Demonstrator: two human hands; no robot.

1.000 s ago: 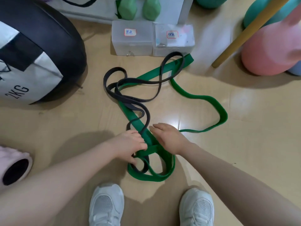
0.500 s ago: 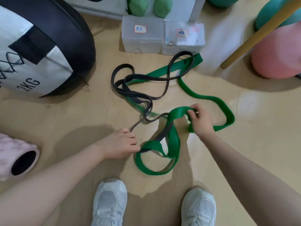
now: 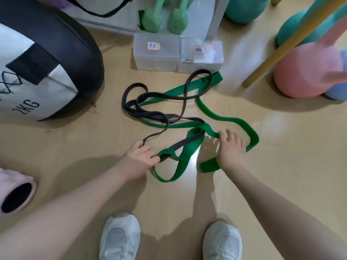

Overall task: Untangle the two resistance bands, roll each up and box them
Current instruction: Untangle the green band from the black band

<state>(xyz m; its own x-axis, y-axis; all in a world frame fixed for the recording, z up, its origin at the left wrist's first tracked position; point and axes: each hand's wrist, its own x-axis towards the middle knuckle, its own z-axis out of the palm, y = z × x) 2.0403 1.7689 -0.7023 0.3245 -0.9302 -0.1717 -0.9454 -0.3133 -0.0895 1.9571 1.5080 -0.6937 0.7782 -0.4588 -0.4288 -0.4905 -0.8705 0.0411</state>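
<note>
Your left hand (image 3: 139,158) is pinched shut on the black band (image 3: 150,115) where its thin strand comes down to your knuckles and a dark loop passes through a green one. Your right hand (image 3: 231,149) has its fingers closed over the green band (image 3: 232,119), just where the wide strap folds out of the knot; a short green end shows below your palm.

Both bands lie on the floor in front of your shoes (image 3: 120,239), well in from the two clear boxes (image 3: 155,53) at the far edge, with the black loops spread to the far left and the green strap swinging out to the right.

Expect both to be light, limp and rubbery: they should stretch rather than slide, and grip each other wherever they cross. Pulling hard would likely tighten the crossing between your hands. Better to hold near that crossing, keep the black part slack, and feed the green loop off it.

Both forearms reach forward and down, wrists low to the floor, hands set apart with the knot lying between them.
</note>
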